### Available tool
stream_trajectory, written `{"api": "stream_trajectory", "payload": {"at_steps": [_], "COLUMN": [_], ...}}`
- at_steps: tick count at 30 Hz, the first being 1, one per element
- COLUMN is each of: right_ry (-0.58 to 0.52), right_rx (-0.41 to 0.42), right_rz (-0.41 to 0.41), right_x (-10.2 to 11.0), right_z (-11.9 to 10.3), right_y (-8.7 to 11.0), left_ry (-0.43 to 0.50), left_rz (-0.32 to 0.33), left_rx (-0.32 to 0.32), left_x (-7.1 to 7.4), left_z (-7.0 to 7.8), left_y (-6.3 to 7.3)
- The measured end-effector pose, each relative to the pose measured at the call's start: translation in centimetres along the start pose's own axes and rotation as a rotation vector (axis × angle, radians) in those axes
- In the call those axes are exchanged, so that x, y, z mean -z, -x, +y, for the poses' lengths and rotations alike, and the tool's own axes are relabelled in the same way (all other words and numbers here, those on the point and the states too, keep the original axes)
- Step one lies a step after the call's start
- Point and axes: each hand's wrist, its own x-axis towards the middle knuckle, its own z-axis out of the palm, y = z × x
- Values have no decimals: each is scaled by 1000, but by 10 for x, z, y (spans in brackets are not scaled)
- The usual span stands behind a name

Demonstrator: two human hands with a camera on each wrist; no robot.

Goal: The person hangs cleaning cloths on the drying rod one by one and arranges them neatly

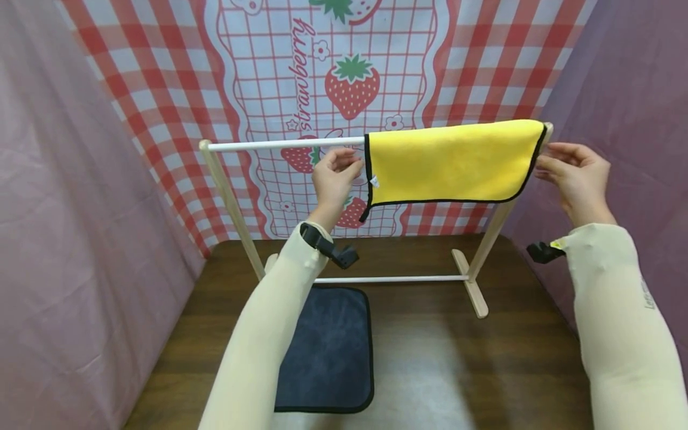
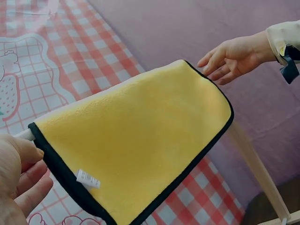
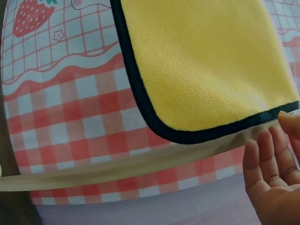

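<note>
A yellow cloth [image 1: 451,164] with black edging and a small white tag [image 2: 87,178] hangs folded over the white top bar [image 1: 285,144] of a wooden rack. It covers the bar's right part. My left hand [image 1: 337,176] is at the cloth's left edge, fingers loosely bent, with no fabric visibly gripped. At the opposite edge is my right hand [image 1: 577,173], its fingers relaxed and slightly spread. The right wrist view shows the right thumb [image 3: 289,123] close against the black edging; whether it touches is unclear.
A dark grey cloth [image 1: 328,352] with black edging lies flat on the brown table [image 1: 430,370], partly behind my left forearm. The rack's right foot [image 1: 470,283] stands on the table. Behind hangs a strawberry-print checked curtain [image 1: 156,71], with pinkish drapes [image 1: 618,89] at both sides.
</note>
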Motion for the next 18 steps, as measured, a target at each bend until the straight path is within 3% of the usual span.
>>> {"api": "stream_trajectory", "payload": {"at_steps": [13, 18], "right_ry": [23, 40], "right_rx": [145, 168], "right_rz": [25, -8], "right_x": [-1, -4], "right_z": [11, 22], "right_y": [18, 29], "left_ry": [29, 55], "left_rz": [41, 58], "left_rx": [21, 56], "left_x": [39, 53], "left_z": [-26, -39], "left_y": [11, 19]}}
